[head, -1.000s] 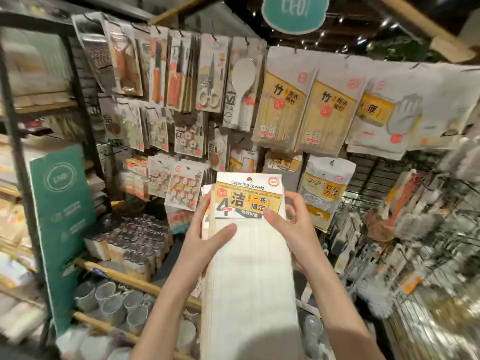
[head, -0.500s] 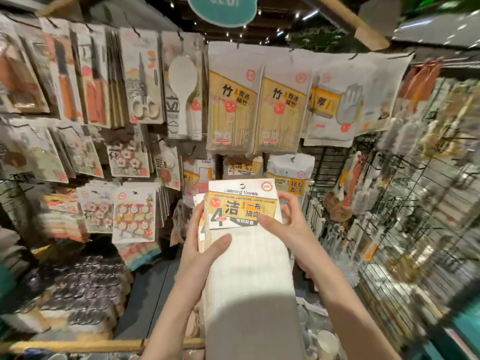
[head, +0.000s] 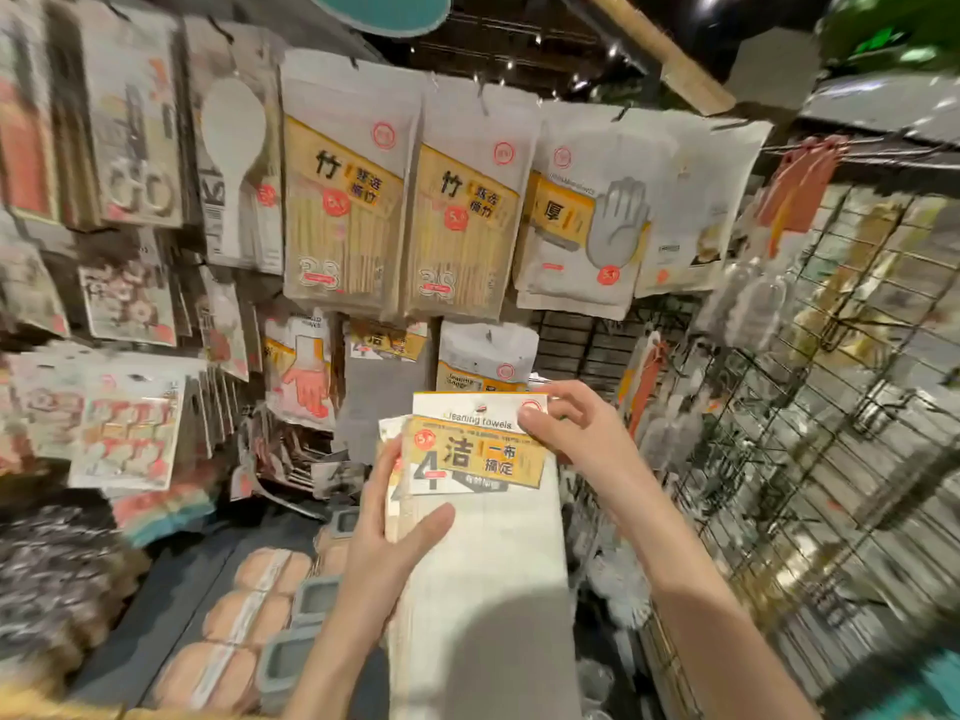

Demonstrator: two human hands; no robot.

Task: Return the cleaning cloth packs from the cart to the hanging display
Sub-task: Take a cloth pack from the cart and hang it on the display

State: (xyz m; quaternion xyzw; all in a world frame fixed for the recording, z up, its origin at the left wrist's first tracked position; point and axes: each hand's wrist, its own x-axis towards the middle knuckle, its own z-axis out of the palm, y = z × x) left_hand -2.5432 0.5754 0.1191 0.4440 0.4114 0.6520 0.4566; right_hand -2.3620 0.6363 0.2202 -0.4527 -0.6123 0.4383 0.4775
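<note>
Right, both hands are on the cleaning cloth packs [head: 483,553], held upright in front of the hanging display [head: 587,350]. The left hand [head: 387,543] clasps the stack's left edge, thumb laid across the white cloth just below the label, fingers wrapped behind. The right hand [head: 582,433] pinches the top right corner of the header card [head: 475,444], thumb on the front, fingers curled behind. That card reads "Cleaning towels" along its white strip, then a big "4" and the character "洁" on a yellow band, with a red round logo partly under the thumb. At least two packs seem to be in the stack, though the edges blur together. Just above, a matching pack [head: 384,376] already hangs with the same yellow band. Higher up, two bamboo packs [head: 405,200] show "竹", and a glove pack [head: 582,226] shows "厚" beside a grey hand print.
</note>
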